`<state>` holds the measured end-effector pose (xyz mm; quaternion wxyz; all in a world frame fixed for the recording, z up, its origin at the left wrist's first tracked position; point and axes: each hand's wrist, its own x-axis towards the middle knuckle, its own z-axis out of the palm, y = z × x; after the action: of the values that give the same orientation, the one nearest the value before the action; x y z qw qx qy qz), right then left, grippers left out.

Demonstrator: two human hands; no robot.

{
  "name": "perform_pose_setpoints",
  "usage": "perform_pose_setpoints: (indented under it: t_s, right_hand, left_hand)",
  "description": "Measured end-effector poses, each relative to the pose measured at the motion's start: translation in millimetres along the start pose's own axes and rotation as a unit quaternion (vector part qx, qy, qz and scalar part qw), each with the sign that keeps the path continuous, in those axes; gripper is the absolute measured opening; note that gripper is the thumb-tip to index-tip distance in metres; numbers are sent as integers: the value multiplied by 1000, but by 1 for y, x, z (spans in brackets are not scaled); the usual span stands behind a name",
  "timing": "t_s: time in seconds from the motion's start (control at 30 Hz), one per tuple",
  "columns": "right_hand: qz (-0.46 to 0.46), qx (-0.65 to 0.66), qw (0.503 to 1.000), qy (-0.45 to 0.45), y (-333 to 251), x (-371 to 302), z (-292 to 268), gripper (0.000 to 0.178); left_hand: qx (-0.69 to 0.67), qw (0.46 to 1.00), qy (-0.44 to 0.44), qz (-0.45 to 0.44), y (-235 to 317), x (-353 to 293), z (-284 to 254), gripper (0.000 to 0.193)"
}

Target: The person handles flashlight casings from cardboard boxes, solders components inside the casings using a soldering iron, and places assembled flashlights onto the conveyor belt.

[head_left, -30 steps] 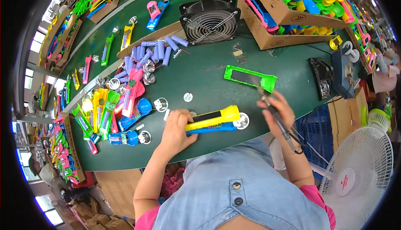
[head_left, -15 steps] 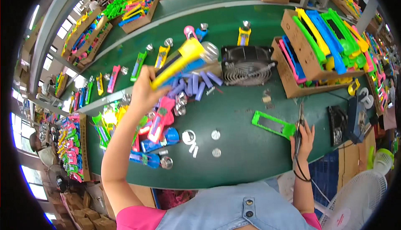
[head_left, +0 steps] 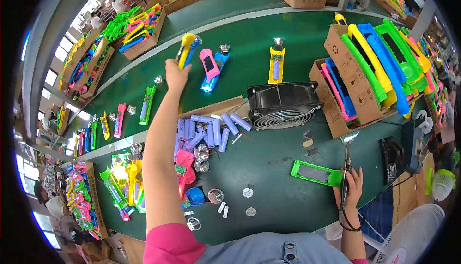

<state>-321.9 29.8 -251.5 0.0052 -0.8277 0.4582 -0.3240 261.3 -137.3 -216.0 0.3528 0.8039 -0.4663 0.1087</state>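
Note:
My left hand [head_left: 176, 76] reaches far out over the green belt behind the bench, closed round a yellow plastic lamp housing [head_left: 185, 48] with a blue part against its right side. Its lower end is hidden in the fingers. At the right, my right hand [head_left: 353, 188] is closed on a soldering iron [head_left: 346, 168], tip pointing away from me. The end of a green lamp housing [head_left: 314, 173] with a dark panel touches or lies right beside those fingers; which, I cannot tell. Purple cylindrical battery cells [head_left: 211, 132] lie heaped beyond my left forearm.
A black fan [head_left: 284, 104] stands mid-bench. Right of it, cartons [head_left: 353, 79] hold coloured housings. Along the belt lie a pink housing on a blue one [head_left: 210, 67], a yellow housing [head_left: 276, 65] and a green one [head_left: 147, 104]. Lamp parts [head_left: 126, 180] pile up at left.
My left hand has carried the yellow housing with the blue part away from me, from above the bench to over the belt. The view has shifted; my right hand keeps the soldering iron.

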Motion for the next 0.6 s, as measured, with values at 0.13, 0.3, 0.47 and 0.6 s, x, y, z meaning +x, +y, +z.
perform_pose_setpoints:
  t_s: [0.13,0.3,0.47,0.6]
  right_hand:
    - [2,9,1000,-1,-1,3,3,47]
    - [13,17,1000,-12,-3,5,1,48]
    - [16,31,999,-9,-5,8,-4,49]
    - [-10,42,999,-4,-6,7,-5,53]
  left_hand:
    - [129,979,-154,-26,9,-15,23,56]
    - [-15,947,-321,-31,-25,20,-10,45]
    - [286,919,-271,-24,-33,-30,-34,68]
    - [173,948,-243,-108,-79,-31,-52,65]
